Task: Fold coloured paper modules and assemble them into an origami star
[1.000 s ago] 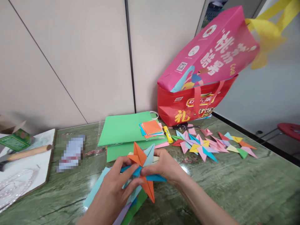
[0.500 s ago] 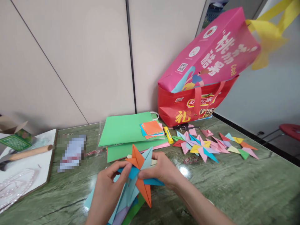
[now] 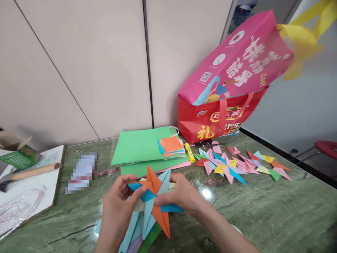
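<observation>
Between my two hands is a folded paper star (image 3: 149,202) with orange, blue, pale blue and cream points. My left hand (image 3: 119,198) pinches its blue point on the left side, thumb on top. On the right, my right hand (image 3: 181,192) grips the star with the thumb pressed near its centre; its other fingers are hidden behind the paper. Beneath the star, partly covered by it and my left hand, lie loose papers (image 3: 131,232) in pale blue, purple and green.
Green paper sheets (image 3: 142,144) lie at the back, with small orange squares (image 3: 171,144) on top. Beside them are a yellow glue stick (image 3: 189,152) and several folded paper stars (image 3: 225,165). A red bag (image 3: 195,119) stands behind. A wooden-handled tool (image 3: 37,171) rests on a white board at left.
The star's lower pale blue point now shows fully over the papers below. My left hand has shifted slightly left along the blue point, and the star has dropped a little.
</observation>
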Tool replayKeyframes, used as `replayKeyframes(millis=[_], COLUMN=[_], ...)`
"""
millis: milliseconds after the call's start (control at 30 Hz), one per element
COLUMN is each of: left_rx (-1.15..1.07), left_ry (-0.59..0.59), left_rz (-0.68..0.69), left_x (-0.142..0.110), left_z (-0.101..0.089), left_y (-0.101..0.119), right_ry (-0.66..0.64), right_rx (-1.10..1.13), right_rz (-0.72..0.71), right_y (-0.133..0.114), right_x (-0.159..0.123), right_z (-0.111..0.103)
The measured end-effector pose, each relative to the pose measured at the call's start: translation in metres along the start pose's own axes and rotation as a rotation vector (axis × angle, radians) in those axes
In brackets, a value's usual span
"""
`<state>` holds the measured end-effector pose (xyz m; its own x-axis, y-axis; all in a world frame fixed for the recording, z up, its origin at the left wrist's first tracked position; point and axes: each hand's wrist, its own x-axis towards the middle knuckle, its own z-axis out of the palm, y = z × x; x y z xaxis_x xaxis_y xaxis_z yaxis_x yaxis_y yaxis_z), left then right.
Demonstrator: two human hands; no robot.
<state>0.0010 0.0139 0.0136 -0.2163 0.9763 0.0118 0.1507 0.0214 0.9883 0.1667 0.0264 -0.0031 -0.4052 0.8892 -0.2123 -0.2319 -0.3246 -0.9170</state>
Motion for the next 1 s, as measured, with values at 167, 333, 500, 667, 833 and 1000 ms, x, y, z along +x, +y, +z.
replayKeyframes(millis=[167,333,500,667,833,1000], left_rx=[0.03,0.112,-0.009,-0.161,-0.251,-0.3], left_ry=[-0.041,-0.259,-0.348,-0.331,-0.209,-0.146], left_rz=[-0.001,-0.086,-0.268,-0.321,-0.344,-0.381], left_x=[0.001,0.004,-0.001,-0.007,-0.008,-0.003], left_z=[-0.003,-0.01,-0.006,0.006,0.01,0.003], left_y=[0.002,0.006,0.011,0.012,0.012,0.009], right_ry=[0.02,0.107,0.12,0.126,0.104,-0.043], right_rx=[0.123,0.218,0.239,0.169,0.048,-0.014], right_rz=[0.003,0.028,0.012,-0.034,-0.047,-0.118], right_y=[0.002,0.0,0.0,0.003,0.002,-0.007], right_x=[0.002,0.005,0.005,0.006,0.004,0.003], right_z=[-0.001,-0.001,-0.001,0.002,0.004,-0.008])
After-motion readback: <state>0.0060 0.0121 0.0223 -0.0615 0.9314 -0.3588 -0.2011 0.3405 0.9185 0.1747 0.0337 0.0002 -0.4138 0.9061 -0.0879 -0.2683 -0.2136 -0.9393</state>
